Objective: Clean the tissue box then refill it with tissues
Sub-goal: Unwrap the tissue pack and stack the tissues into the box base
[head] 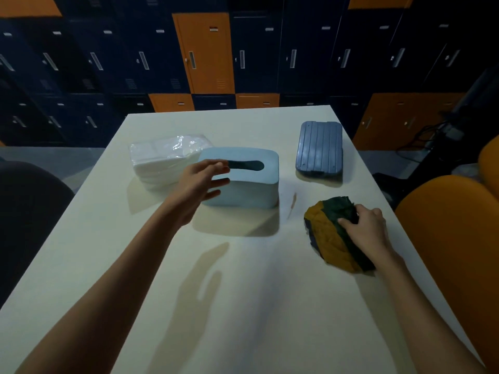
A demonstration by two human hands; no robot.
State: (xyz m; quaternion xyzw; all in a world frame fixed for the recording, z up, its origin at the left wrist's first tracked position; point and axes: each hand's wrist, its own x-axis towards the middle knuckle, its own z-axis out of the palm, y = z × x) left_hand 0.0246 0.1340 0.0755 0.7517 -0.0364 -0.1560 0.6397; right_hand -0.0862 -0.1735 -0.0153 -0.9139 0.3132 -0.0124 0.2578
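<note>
tissue box [240, 182] centre frame on table [243, 306], long axis left-right, slot up | left hand [198, 184] at its left end, fingers [220, 182] apart, nearer | right hand [367, 228] lower right, fingers curled onto cloth [329, 233] | tissue pack [164, 160] just left of box, grey lid [320, 148] upper right, path clear
</note>
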